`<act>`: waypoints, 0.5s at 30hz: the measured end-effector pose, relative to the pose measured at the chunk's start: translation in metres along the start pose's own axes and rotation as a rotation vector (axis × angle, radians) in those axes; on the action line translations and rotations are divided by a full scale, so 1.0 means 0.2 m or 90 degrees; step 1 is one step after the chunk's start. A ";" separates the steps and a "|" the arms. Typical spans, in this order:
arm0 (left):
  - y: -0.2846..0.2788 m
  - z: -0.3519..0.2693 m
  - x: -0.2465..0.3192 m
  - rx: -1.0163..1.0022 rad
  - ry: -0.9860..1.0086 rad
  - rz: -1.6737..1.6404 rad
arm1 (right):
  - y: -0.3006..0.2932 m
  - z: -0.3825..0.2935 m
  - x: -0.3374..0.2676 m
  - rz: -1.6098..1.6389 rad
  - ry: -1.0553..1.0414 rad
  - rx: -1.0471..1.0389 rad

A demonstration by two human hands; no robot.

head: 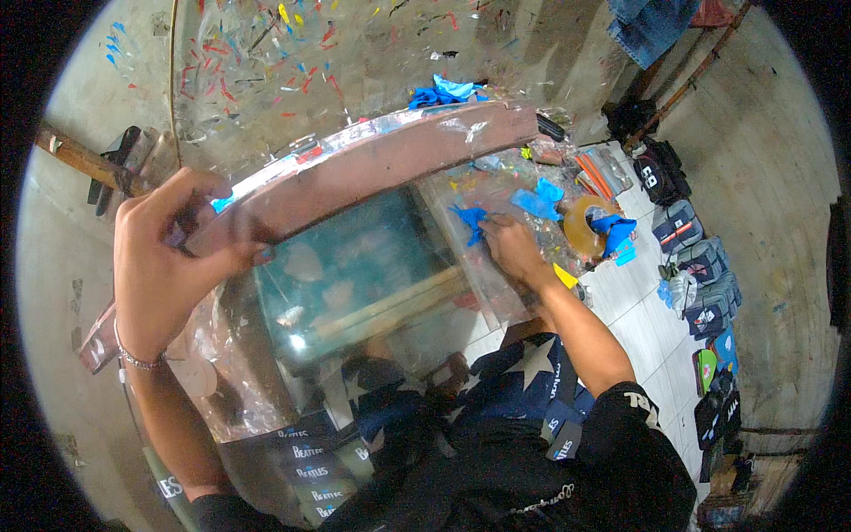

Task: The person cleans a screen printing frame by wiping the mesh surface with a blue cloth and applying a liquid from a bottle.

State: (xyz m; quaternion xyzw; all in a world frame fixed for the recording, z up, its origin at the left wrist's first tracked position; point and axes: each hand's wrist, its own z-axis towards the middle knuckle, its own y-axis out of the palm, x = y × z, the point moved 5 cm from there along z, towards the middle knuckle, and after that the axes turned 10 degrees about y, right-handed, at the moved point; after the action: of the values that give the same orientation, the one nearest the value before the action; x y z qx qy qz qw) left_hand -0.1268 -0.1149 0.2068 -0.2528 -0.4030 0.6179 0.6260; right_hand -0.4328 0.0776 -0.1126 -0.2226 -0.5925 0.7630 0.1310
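Observation:
My left hand (166, 259) grips the left part of a brown wooden beam (372, 176), fingers over its top edge and thumb along the lower side. A small blue scrap shows at the fingertips. My right hand (512, 243) pinches a crumpled blue scrap (472, 223) above the right edge of a glassy, reflective pane (372, 266). The pane lies between my hands, teal under its far part, with a bright light reflected in it. Beside my right hand, a loose blue scrap (535, 203) lies on the paint-stained surface (498, 189).
An amber tape roll (577, 233) with blue scraps lies right of my hand. More blue scraps (442, 93) sit behind the beam. Dark printed pieces (312, 459) lie near my body. Folded goods (708, 302) line the tiled floor at right; denim (648, 30) hangs above.

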 end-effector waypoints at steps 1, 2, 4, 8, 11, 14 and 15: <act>0.00 -0.01 0.00 0.001 -0.001 0.000 | -0.01 0.00 0.01 0.075 0.019 0.003; 0.00 -0.01 0.00 -0.015 -0.015 0.004 | -0.02 0.00 0.02 0.148 0.035 0.003; 0.01 -0.02 0.00 -0.035 -0.033 0.008 | -0.03 -0.02 -0.03 0.133 -0.057 -0.008; 0.02 -0.03 0.00 -0.003 -0.013 -0.015 | 0.01 -0.11 -0.14 -0.059 -0.272 -0.089; 0.02 -0.03 0.00 -0.003 -0.014 -0.024 | 0.02 -0.10 -0.15 -0.042 -0.232 -0.084; 0.02 -0.04 0.00 -0.008 -0.011 -0.025 | 0.04 -0.07 -0.14 -0.017 -0.155 -0.075; 0.03 -0.04 0.00 -0.015 -0.018 -0.024 | 0.06 -0.06 -0.15 -0.017 -0.145 -0.086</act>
State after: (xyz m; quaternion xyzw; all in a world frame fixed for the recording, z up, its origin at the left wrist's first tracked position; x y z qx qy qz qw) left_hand -0.1235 -0.1128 0.1982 -0.2435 -0.4238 0.6050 0.6286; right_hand -0.4013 0.0710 -0.1202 -0.1347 -0.6563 0.7401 0.0576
